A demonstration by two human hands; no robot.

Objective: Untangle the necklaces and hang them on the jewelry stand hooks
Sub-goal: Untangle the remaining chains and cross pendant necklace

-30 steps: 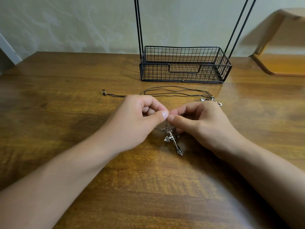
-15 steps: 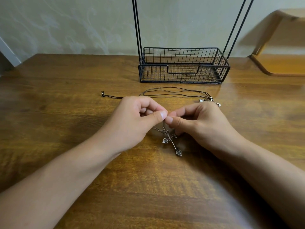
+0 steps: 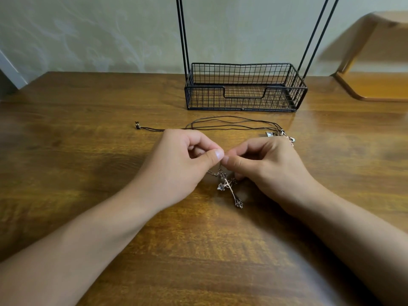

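two hands pinching a chain above a cross pendant

the left hand [image 3: 176, 166] and the right hand [image 3: 267, 164] meet thumb to thumb over the middle of the wooden table [image 3: 88, 173]. each grip is closed tight: fingers curled in, thumb pressed against forefinger, pinching a fine metal chain [image 3: 212, 173]. only a short piece of that chain shows, running out from under the left thumb toward the pendant; the rest is hidden by the fingers.

a cross pendant [image 3: 230, 189] with ornate tips lies on the table just below the two thumbs, tilted with its long end pointing toward the lower right.

behind the hands a dark cord necklace [image 3: 231, 124] lies in several loose strands across the table. one end with a small fitting reaches out to the left; at the other end a clasp [image 3: 291, 139] and a small pale charm sit just beside the right hand's knuckles.

farther back stands the jewelry stand [image 3: 245, 89], a black wire basket base with thin black rods rising out of view; its hooks are not visible. a wooden chair [image 3: 375, 85] stands at the right edge.
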